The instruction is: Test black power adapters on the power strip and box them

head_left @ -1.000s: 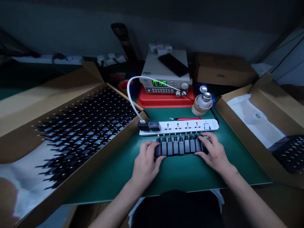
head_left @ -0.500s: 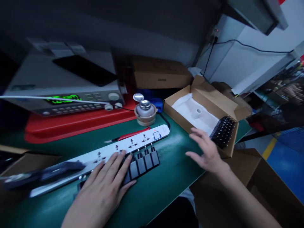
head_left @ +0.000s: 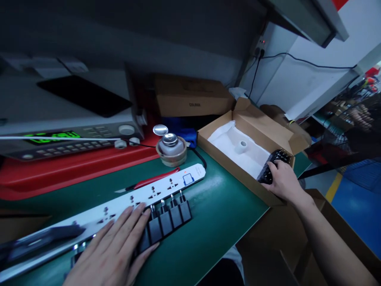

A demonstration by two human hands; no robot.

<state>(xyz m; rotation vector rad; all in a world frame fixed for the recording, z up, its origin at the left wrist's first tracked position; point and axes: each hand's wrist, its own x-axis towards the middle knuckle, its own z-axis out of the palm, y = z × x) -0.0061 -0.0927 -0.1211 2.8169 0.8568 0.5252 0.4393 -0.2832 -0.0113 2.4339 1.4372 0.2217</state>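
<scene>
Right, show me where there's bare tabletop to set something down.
A bare patch of green tabletop lies between the black adapters, the power strip, the open box and its own front edge. It's crowded behind the strip, with the red knife, bottle and red tray, and in front, where the left hand covers adapters.

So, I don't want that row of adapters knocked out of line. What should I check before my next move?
1. Adapter row lined up: ok where visible, side by side with pins toward the power strip; the part under the hand is hidden.
2. Left hand on the row: ok, laid across it.
3. Right hand grip: cannot tell; it touches the boxed adapters, but its fingers are partly hidden.
4. Knife blade covered: not ok, bare behind the strip.
5. Strip's indicator light lit: ok, glowing red.
</scene>
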